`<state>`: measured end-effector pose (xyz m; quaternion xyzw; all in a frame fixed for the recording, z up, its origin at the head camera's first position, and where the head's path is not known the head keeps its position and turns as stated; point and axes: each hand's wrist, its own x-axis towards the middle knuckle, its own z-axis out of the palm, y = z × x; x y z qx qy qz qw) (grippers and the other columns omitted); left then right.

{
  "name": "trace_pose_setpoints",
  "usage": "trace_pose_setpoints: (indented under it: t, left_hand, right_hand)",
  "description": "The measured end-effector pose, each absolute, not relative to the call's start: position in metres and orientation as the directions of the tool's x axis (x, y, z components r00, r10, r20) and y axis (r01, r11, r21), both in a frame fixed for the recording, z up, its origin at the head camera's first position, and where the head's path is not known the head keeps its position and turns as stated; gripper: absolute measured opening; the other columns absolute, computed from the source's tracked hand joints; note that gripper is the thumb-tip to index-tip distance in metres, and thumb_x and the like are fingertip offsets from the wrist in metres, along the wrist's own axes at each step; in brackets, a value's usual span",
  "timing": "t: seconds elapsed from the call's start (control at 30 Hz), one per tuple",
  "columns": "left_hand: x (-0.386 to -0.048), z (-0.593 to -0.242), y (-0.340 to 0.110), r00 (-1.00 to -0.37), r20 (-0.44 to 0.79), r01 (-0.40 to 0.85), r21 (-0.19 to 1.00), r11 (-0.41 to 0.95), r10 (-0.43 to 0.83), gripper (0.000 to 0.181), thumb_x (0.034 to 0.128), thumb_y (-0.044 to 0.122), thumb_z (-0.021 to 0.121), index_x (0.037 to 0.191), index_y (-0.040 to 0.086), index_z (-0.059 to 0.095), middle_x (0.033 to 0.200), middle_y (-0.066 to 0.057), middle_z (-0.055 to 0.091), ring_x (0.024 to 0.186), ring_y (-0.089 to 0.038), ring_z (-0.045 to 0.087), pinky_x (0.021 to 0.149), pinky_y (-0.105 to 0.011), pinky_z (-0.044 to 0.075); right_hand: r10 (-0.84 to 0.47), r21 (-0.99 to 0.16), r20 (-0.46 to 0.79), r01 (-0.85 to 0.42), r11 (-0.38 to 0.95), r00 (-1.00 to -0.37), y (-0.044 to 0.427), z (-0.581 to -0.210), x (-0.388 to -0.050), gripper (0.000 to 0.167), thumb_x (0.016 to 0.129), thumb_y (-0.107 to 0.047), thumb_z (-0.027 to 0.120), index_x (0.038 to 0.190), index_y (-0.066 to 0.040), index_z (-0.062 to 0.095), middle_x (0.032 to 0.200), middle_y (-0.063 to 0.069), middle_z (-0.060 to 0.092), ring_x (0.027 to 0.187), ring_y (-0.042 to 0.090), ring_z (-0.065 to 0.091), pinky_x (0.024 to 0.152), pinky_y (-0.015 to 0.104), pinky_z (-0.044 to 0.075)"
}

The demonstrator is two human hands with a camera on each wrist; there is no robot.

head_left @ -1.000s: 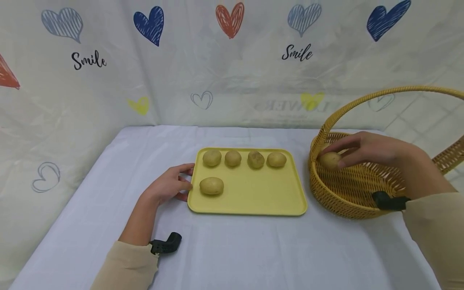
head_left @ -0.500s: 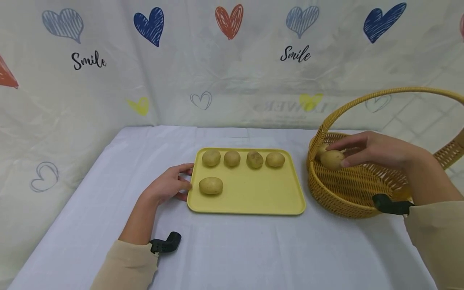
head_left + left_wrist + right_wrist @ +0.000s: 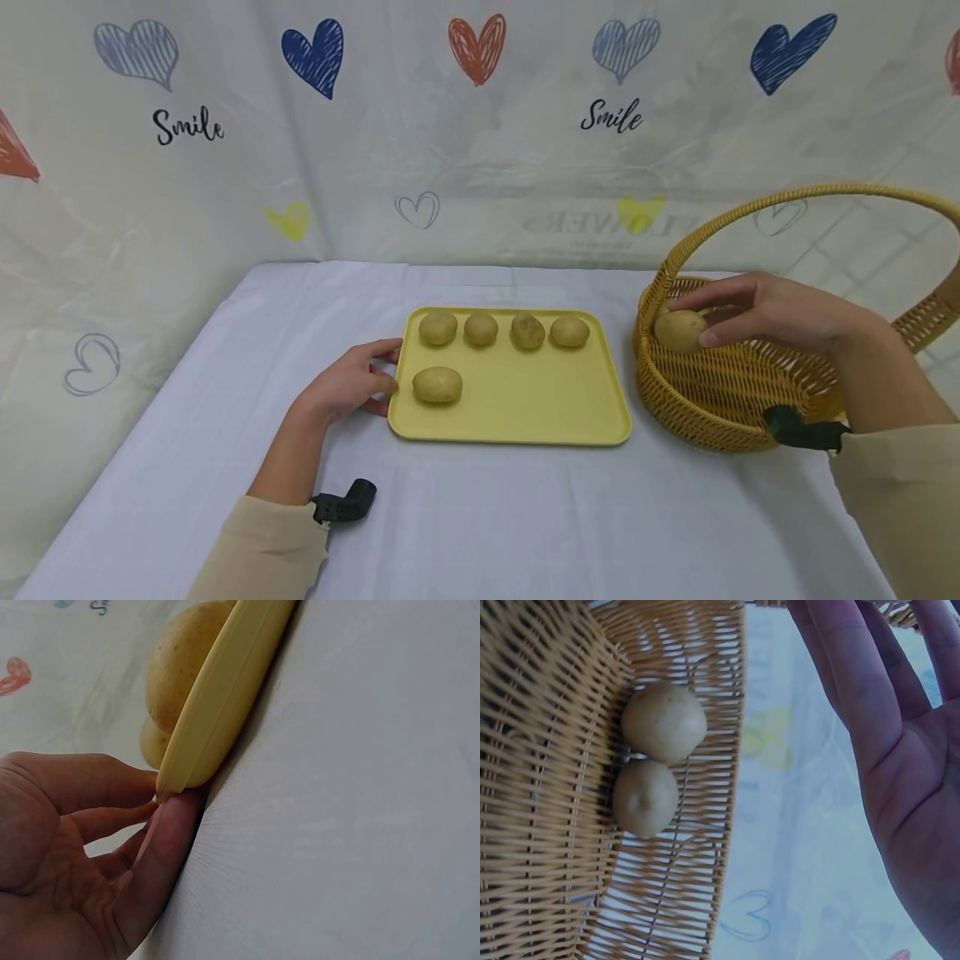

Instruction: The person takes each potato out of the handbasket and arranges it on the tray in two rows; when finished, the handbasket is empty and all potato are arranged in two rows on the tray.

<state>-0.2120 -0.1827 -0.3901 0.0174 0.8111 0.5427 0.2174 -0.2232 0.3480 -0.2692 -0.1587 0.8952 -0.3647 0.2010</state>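
Beige sleeves (image 3: pixel 258 546) enter at the bottom and right, both cut off, with a black wrist camera (image 3: pixel 345 504) by the left cuff. On the white-clothed counter (image 3: pixel 487 517), the left hand (image 3: pixel 348 383) grasps nothing; its relaxed fingers and thumb touch the left edge of a yellow tray (image 3: pixel 540 408), whose long axis runs left to right. The front potato (image 3: pixel 437 384) lies on the tray with its length that same way. To the right, inside a wicker basket (image 3: pixel 686 417), the right hand (image 3: pixel 780 312) grips a pale potato (image 3: pixel 681 332) between thumb and fingers; roundish, slightly longer left to right, it is partly covered by them. The right wrist view cuts off those fingertips but shows two potatoes (image 3: pixel 664 722) touching, against the basket's wall; the head view leaves them mostly hidden. Four potatoes (image 3: pixel 482 329) line the tray's back edge, the rightmost lying lengthwise left to right. The basket's arched handle (image 3: pixel 855 191) runs off at the right. Behind everything, a heart-printed backdrop (image 3: pixel 480 125) reads "Smile" twice; its faint mirrored lettering is hard to make out.
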Motion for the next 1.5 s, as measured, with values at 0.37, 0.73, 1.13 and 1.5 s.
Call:
trace_pose_setpoints:
  t: [0.37,0.73,1.13,1.5]
  left_hand:
    - [-0.211,-0.389,-0.181,-0.907,-0.329,-0.204,0.889,0.41,0.261,0.078,0.0897,-0.004,0.06,0.162,0.009,0.033,0.148,-0.015,0.041,0.104,-0.026,0.061,0.077,-0.038,0.066]
    - [-0.212,-0.389,-0.181,-0.907,-0.322,-0.198,0.895,0.399,0.273,0.078,0.0896,-0.005,0.06,0.162,0.009,0.033,0.148,-0.015,0.041,0.104,-0.026,0.062,0.076,-0.039,0.066]
    - [-0.211,-0.388,-0.18,-0.904,-0.321,-0.193,0.895,0.402,0.281,0.078,0.0901,-0.005,0.06,0.162,0.008,0.032,0.148,-0.016,0.041,0.104,-0.027,0.061,0.076,-0.039,0.066]
    - [-0.211,-0.39,-0.182,-0.906,-0.318,-0.193,0.897,0.398,0.278,0.078,0.0897,-0.005,0.059,0.162,0.008,0.033,0.147,-0.016,0.041,0.105,-0.027,0.06,0.076,-0.039,0.066]
  right_hand:
    - [-0.496,-0.769,-0.204,-0.175,0.615,-0.844,0.329,-0.262,-0.215,0.047,0.095,-0.008,0.072,0.141,-0.01,0.063,0.128,-0.004,0.07,0.115,0.01,0.067,0.09,0.025,0.059]
    - [-0.529,-0.763,-0.16,-0.235,0.602,-0.833,0.31,-0.261,-0.214,0.046,0.093,-0.011,0.075,0.138,-0.012,0.067,0.127,-0.003,0.071,0.115,0.01,0.069,0.091,0.023,0.058]
    - [-0.584,-0.813,-0.163,-0.227,0.536,-0.795,0.29,-0.264,-0.214,0.048,0.092,-0.01,0.076,0.138,-0.01,0.066,0.126,0.003,0.072,0.113,0.018,0.071,0.089,0.031,0.062]
    - [-0.587,-0.82,-0.166,-0.22,0.528,-0.792,0.251,-0.271,-0.219,0.045,0.09,-0.018,0.08,0.134,-0.017,0.07,0.137,0.001,0.067,0.122,0.014,0.066,0.095,0.028,0.058]
